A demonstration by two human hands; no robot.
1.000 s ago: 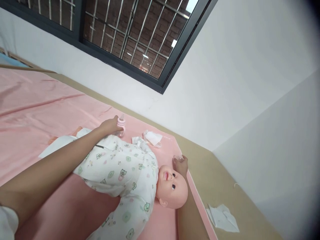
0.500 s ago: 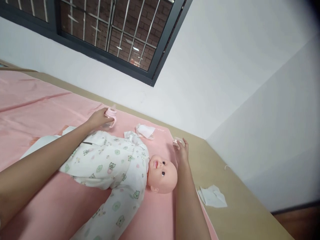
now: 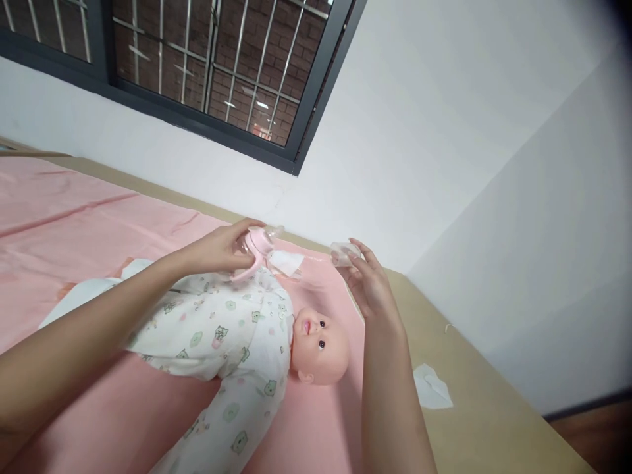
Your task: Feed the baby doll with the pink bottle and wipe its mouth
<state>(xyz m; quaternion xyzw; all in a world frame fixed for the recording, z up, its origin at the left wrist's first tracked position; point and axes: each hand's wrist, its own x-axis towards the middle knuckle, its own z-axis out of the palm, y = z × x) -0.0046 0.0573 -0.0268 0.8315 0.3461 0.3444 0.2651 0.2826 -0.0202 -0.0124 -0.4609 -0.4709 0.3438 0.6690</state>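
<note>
A pink baby bottle [image 3: 259, 242] with a clear nipple and a pink handle is held in my left hand [image 3: 230, 247], tilted with its nipple toward the right. My right hand [image 3: 368, 280] grips a clear cap [image 3: 344, 253], its open end facing the bottle across a gap. Below and between the hands lies a baby doll [image 3: 323, 345] on its back, dressed in a white outfit [image 3: 222, 329] with green and pink animal prints. The bottle is above the doll's far sleeve.
A white packet [image 3: 286, 263] rests on the pink sheet [image 3: 306, 421] beyond the doll. Folded white tissue [image 3: 432, 387] lies on the tan surface [image 3: 474, 395] at right. A wall and a barred window [image 3: 212, 72] stand behind.
My left hand has moved right with the bottle, which is now tilted. My right hand has risen away from the surface with the cap, and the two objects are closer together.
</note>
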